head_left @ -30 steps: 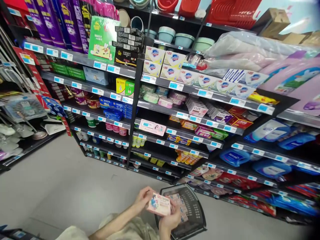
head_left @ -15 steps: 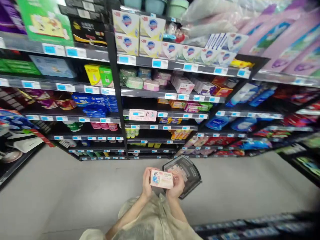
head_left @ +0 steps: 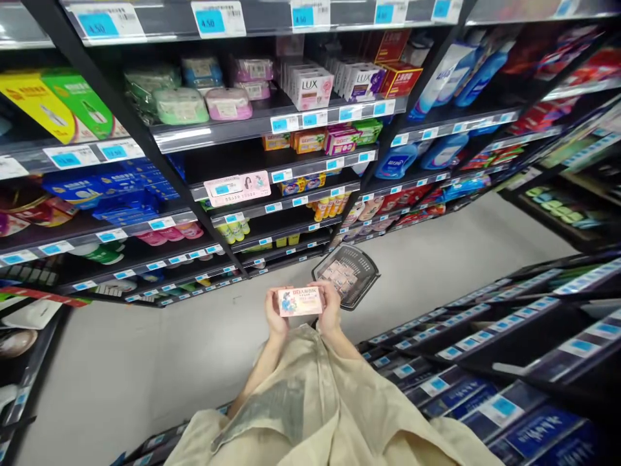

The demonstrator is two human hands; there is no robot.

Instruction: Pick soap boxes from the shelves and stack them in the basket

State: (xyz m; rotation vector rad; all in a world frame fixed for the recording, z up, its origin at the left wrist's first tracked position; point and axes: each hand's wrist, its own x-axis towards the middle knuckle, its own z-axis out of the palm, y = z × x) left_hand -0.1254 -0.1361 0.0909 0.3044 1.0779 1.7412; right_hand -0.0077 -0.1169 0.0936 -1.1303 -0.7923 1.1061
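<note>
You've got the small pink rectangular carton (head_left: 299,301) up in front of you, printed face toward the camera, long side running level. Your left hand (head_left: 275,316) clamps its left end, thumb along the near lower edge and fingers wrapped behind. Your right hand (head_left: 330,309) takes the right end the same way, fingers curled over the top corner. So the carton sits squarely between both palms, pinched at each short side, its middle bare and readable, with a small blue-and-red figure printed at its left and red lettering across the top. Both grips are closed firmly on it; neither hand is loose.

Just beyond your right hand, on the pale grey floor (head_left: 145,362), lies the dark plastic mesh shopping basket (head_left: 365,279), with a layer of similar pink cartons inside. The carton you hold hovers near the basket's near rim, apart from it.

Ahead, the black metal shelving (head_left: 169,136) carries blue price tags, a white LUX soap box (head_left: 310,89) on an upper tier and a pink shelf sign (head_left: 237,188) below it. Your cream-coloured loose sleeves (head_left: 310,395) fill the bottom of the view.
</note>
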